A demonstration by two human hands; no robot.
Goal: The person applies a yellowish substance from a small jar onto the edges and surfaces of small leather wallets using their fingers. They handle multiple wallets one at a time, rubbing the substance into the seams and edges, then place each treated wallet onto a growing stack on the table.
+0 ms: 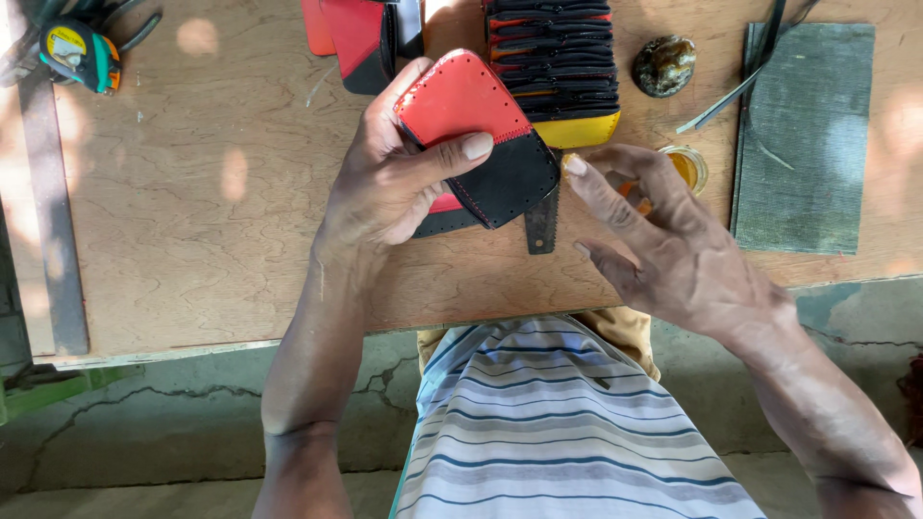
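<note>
My left hand [394, 183] grips a small red and black leather pouch [481, 135] with stitch holes along its edge, thumb pressed across the seam between the two colours. It is held above a wooden board [212, 211]. My right hand [654, 240] hovers just right of the pouch, fingers spread, forefinger tip close to the pouch's black corner. It holds nothing I can see. Under the pouch a dark toothed pricking tool [541, 223] lies on the board.
A stack of black, red and yellow leather pieces [553, 62] lies at the back. A small glass jar of amber liquid [687, 165], a dark lump [663, 65], a green mat [803, 135], a tape measure [82, 53] and a metal ruler [53, 211] surround it.
</note>
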